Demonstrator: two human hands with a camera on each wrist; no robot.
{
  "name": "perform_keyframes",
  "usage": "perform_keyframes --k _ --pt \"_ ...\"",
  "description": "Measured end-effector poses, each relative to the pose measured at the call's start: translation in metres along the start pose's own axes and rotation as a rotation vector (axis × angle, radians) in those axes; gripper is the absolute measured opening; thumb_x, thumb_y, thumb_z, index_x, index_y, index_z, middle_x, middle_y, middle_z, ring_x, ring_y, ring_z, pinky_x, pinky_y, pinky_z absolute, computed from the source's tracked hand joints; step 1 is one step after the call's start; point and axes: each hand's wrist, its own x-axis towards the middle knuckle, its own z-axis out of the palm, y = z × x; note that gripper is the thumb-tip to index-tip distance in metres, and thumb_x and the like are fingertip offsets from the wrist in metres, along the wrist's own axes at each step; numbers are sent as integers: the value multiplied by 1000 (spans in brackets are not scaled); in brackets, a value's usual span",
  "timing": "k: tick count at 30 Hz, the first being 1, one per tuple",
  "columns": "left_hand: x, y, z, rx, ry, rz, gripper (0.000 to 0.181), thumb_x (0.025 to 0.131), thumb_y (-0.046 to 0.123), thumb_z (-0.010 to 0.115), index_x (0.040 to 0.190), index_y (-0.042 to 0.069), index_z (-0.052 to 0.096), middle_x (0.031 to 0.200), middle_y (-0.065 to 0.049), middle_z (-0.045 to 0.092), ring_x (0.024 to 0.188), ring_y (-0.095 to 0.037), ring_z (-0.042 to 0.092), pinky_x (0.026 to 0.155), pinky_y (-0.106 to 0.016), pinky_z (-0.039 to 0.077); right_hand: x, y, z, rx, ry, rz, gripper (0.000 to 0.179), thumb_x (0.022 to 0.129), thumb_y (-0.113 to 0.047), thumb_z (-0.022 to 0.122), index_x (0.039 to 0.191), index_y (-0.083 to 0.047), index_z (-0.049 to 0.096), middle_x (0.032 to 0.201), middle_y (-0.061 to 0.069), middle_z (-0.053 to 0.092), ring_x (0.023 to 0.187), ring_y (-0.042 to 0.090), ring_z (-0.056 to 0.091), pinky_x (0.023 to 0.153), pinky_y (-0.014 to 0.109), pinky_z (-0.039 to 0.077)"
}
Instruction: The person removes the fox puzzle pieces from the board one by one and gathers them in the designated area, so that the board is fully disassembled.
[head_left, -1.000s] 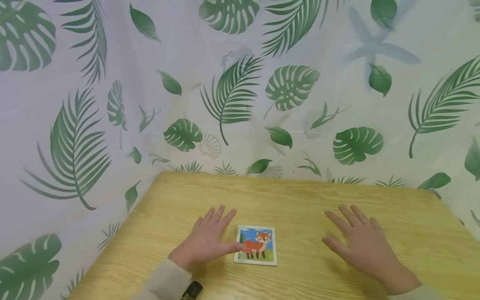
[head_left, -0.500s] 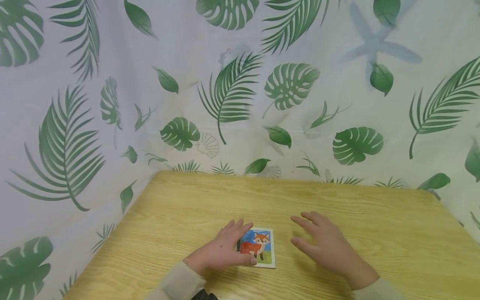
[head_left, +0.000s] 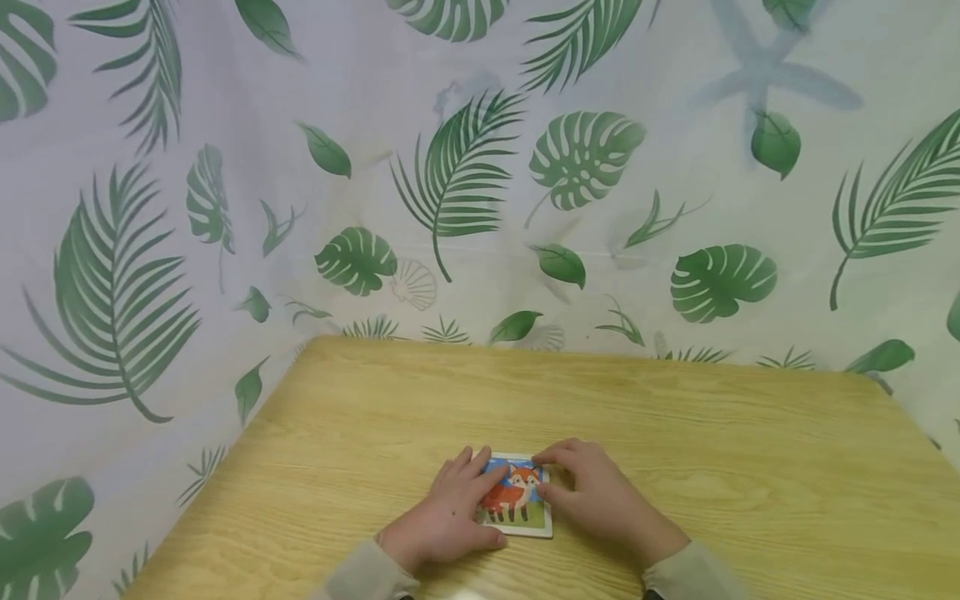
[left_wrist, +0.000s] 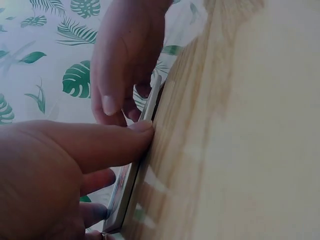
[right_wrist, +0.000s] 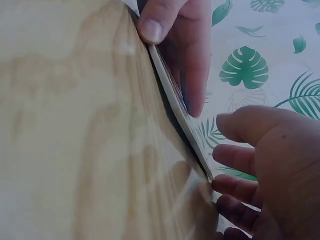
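Observation:
A square fox picture board [head_left: 517, 504] with a white rim lies on the wooden table [head_left: 712, 417], near its front. My left hand [head_left: 453, 512] is around the board's left side. Its thumb is at the near edge, and its fingers reach over the left part of the picture. From the right, my right hand [head_left: 600, 496] comes up to the board with bent fingers. Its fingertips are right at the board's right edge [right_wrist: 175, 102], while the thumb [right_wrist: 225, 122] stands off the rim in the right wrist view. The left palm hides part of the board.
A white sheet [head_left: 480, 275] printed with green leaves hangs behind the table and along its left side. Bare tabletop stretches behind the board and to both sides. Light sleeves cover both wrists.
Both hands have moved inward to the board, the right hand travelling left from well off to the side. The left hand has shifted right, its thumb now at the near edge.

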Motion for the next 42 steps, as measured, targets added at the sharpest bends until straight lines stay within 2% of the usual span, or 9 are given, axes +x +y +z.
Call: perform_keyframes --k 4,13,22,30,37,42 --pt "-2 0 0 16 -10 -4 80 91 45 72 159 25 36 169 -11 11 154 -37 0 119 -60 6 2 1 7 -10 36 27 25 94 -28 72 118 -22 73 124 -5 61 122 28 52 106 57 38" --pt "-2 2 -2 -11 -17 -22 74 95 47 67 158 25 38 169 -13 7 154 -35 -1 120 -58 5 2 1 9 -88 47 25 22 93 -25 74 115 -21 75 118 -6 60 114 23 55 101 51 44" --pt "-3 3 -4 18 7 -14 71 95 45 68 157 25 41 168 -12 12 154 -34 4 120 -57 8 8 -7 12 -182 76 44 19 88 -31 80 105 -22 76 113 -4 60 108 24 57 95 49 48" --pt "-1 2 -1 19 26 -10 71 93 46 70 156 26 43 168 -13 12 154 -34 6 120 -56 8 10 -8 13 -185 73 69 21 86 -31 82 103 -22 74 114 -2 59 110 26 56 97 50 47" --pt "-1 0 3 21 11 -22 73 92 49 70 156 29 42 168 -13 13 153 -36 6 120 -57 9 8 -3 16 -169 63 81 21 85 -32 83 101 -24 73 113 -4 59 109 24 54 97 51 47" --pt "0 1 2 38 23 -16 73 92 50 70 156 30 42 168 -12 14 153 -36 7 120 -57 9 9 -1 16 -160 81 69 21 85 -32 83 102 -25 73 112 -4 59 109 23 55 96 51 47"
